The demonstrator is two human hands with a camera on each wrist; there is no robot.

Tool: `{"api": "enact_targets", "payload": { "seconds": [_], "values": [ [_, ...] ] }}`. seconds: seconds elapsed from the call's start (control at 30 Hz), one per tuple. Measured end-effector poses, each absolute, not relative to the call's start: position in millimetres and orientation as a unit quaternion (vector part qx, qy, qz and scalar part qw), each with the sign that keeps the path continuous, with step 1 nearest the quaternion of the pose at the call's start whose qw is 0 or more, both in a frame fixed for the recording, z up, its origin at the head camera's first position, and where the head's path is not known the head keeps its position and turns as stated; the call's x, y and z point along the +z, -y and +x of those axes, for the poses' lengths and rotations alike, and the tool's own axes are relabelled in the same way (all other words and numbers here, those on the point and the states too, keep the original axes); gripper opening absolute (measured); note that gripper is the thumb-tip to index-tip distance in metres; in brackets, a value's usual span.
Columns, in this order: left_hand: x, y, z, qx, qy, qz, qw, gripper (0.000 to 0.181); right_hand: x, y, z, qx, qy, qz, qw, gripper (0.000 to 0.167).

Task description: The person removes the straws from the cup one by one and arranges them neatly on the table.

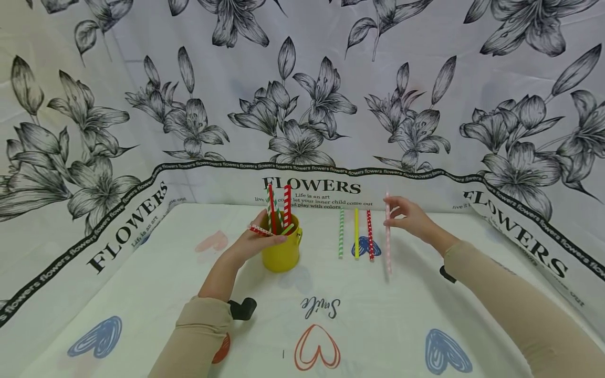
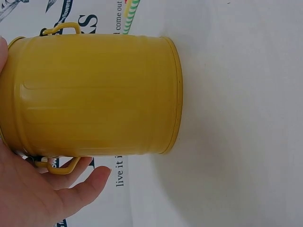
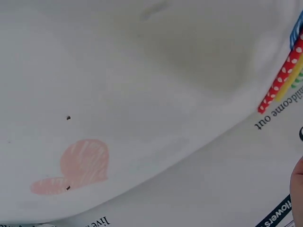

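Observation:
In the head view my left hand [image 1: 243, 247] grips the rim of a yellow metal pail [image 1: 281, 257], which stands upright on the cloth. Several paper straws stick out of it, among them a red-and-white striped one [image 1: 287, 205]; a red patterned one [image 1: 260, 230] leans left by the hand. The left wrist view shows the pail's wall [image 2: 99, 94] and side handles. My right hand [image 1: 413, 223] pinches a pale pink straw [image 1: 388, 247] near its far end. Left of it lie a red dotted straw [image 1: 371, 236], a yellow straw [image 1: 356, 231] and a green striped straw [image 1: 341, 236], apart and roughly parallel.
A white cloth [image 1: 378, 325] printed with hearts and the word Smile covers the table. Behind it rises a white curtain [image 1: 340, 147] with black flower drawings, bending forward along both sides.

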State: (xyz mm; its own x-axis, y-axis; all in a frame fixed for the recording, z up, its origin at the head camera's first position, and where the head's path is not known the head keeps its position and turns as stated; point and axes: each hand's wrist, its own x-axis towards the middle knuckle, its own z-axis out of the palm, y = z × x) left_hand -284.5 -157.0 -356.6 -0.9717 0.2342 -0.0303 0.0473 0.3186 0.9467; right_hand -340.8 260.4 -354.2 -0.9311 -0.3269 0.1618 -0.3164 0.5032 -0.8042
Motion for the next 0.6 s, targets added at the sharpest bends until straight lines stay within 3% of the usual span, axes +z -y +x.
{"api": "enact_targets", "payload": {
  "seconds": [0.6],
  "values": [
    [-357,156,-285,0.583,-0.803,0.093,0.076,0.088,-391,-267,-379,-0.400,-0.901,-0.141,0.090,0.061]
  ]
}}
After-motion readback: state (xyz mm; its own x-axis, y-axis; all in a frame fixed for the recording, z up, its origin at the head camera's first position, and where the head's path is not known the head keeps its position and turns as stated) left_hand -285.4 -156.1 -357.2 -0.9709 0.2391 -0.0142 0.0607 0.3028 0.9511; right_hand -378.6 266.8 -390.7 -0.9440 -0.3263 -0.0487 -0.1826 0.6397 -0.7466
